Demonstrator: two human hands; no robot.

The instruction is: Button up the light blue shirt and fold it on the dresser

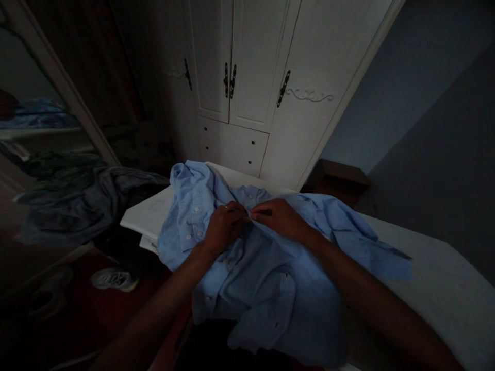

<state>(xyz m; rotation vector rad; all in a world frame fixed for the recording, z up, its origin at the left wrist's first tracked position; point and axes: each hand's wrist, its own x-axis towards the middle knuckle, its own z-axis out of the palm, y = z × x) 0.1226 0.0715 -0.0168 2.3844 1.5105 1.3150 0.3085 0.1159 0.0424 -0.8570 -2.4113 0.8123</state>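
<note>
A light blue button-up shirt [266, 278] lies spread over a white board-like surface [433, 278], its lower part hanging over the near edge. My left hand [228, 224] is closed on the shirt's front near the middle, a ring on one finger. Close beside it, my right hand [276, 214] pinches the cloth, with thumb and fingers together. The fingertips of both hands almost meet. Whether a button is between them is too dark and small to tell. A cuff with buttons shows to the left of my left hand, and one sleeve stretches out to the right.
A white wardrobe [251, 62] with dark handles stands behind the surface. Dark clothes [96, 201] are heaped at the left beside a mirror [34, 67]. A shoe [114, 279] lies on the red floor. A brown wooden box-like piece [342, 178] stands at the back right.
</note>
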